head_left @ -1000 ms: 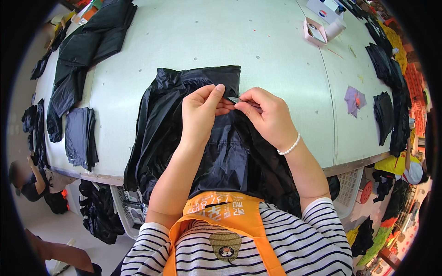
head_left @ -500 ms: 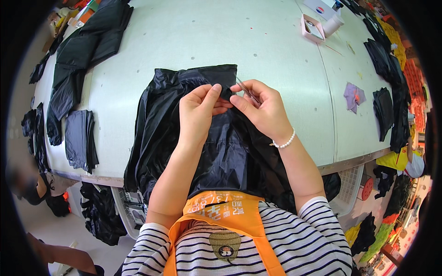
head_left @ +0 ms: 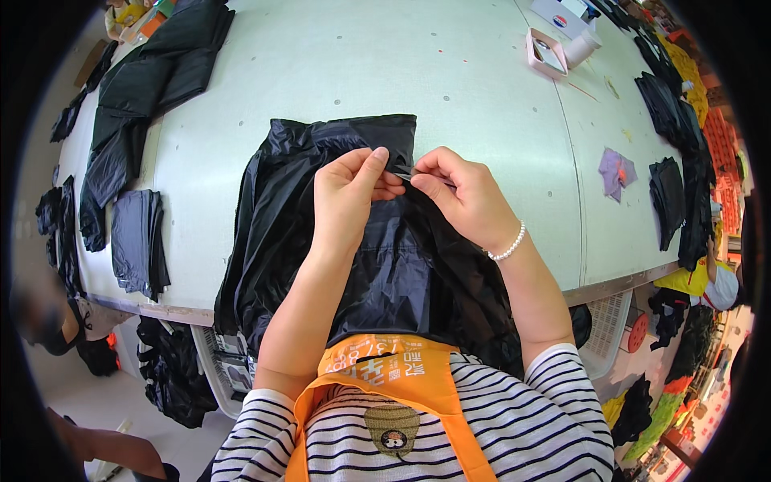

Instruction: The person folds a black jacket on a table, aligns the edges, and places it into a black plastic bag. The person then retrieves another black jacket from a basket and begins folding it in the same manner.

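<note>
A black, shiny garment (head_left: 385, 277) lies rumpled in front of me, its near part reaching my orange apron. My left hand (head_left: 351, 186) is closed in a pinch on an upper part of the black cloth, thumb on top. Between the thumb and fingers of my right hand (head_left: 462, 189) are small metal thread snips (head_left: 403, 176). Their tips point left and lie at the cloth beside my left fingertips. The exact spot under the tips is too small to make out.
Folded black garments (head_left: 138, 241) and a long black pile (head_left: 132, 92) lie on the left of the pale table (head_left: 337, 72). At the far right stand a pink tray (head_left: 536, 60) and a white cup (head_left: 582, 46). A purple scrap (head_left: 617, 173) lies right. White baskets (head_left: 608, 329) stand below the edge.
My right hand has moved slightly right and down. The snips have swung from pointing up and away to pointing left at the cloth. My left hand has stayed in place.
</note>
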### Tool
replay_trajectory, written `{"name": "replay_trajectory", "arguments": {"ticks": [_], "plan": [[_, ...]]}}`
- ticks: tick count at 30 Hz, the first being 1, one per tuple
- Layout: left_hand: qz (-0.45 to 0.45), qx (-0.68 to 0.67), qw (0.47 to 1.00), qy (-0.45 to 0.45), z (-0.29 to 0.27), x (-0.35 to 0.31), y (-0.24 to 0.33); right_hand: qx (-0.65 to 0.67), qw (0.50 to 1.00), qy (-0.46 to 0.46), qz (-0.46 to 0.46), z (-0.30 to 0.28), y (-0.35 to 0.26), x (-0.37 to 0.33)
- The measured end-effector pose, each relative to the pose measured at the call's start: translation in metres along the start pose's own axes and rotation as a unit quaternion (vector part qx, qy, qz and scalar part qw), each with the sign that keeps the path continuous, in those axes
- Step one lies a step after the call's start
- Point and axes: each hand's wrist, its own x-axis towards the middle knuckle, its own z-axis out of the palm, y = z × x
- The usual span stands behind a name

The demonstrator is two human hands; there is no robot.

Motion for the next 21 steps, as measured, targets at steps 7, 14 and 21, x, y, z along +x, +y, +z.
{"name": "replay_trajectory", "arguments": {"ticks": [7,14,21], "plan": [[-0.001,0.002,1.000,-0.004,-0.001,0.000,0.000,-0.022,0.999,-0.018,0.030,-0.001,-0.003,0.000],[-0.020,-0.060,0.998,-0.001,-0.002,-0.001,-0.006,0.187,0.974,0.060,0.112,-0.002,0.018,-0.003],[-0.005,-0.089,0.996,-0.006,-0.007,0.000,-0.019,0.237,0.962,0.040,0.127,0.013,0.010,0.007]]}}
